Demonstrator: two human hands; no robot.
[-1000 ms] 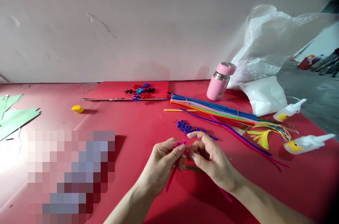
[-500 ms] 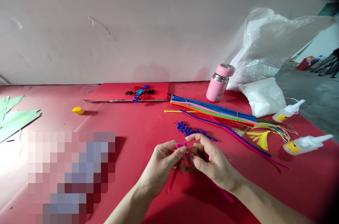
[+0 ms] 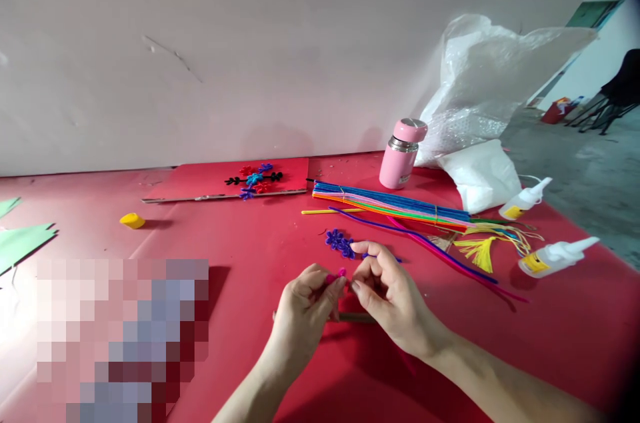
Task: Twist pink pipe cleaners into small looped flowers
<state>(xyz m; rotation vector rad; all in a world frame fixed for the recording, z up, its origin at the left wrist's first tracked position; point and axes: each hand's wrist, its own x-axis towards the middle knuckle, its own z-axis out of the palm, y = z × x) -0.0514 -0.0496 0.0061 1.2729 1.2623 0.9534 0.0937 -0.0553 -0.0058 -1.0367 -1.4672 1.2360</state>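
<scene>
My left hand (image 3: 306, 306) pinches a pink pipe cleaner (image 3: 342, 272), bent into small loops, between thumb and fingers. My right hand (image 3: 393, 300) faces it from the right, thumb and fingers closed on the same pipe cleaner, its index finger raised in a curve. Part of the pink length runs down under my right wrist. Just beyond the hands lie purple pipe-cleaner flowers (image 3: 340, 243), partly covered by the right fingers. A thin brownish stick (image 3: 356, 318) shows beneath the hands; its kind is hard to make out.
Behind lie bundled coloured pipe cleaners (image 3: 390, 203), loose purple and pink ones, and a yellow tassel (image 3: 477, 251). A pink flask (image 3: 399, 155) and two glue bottles (image 3: 555, 256) stand or lie right. A red board (image 3: 200, 180) with flowers, yellow cap (image 3: 133, 220) and green paper (image 3: 25, 244) are left.
The view has shifted slightly, moving the table things leftward. The pink tail below my left hand no longer shows. Both hands stay close together on the pink pipe cleaner.
</scene>
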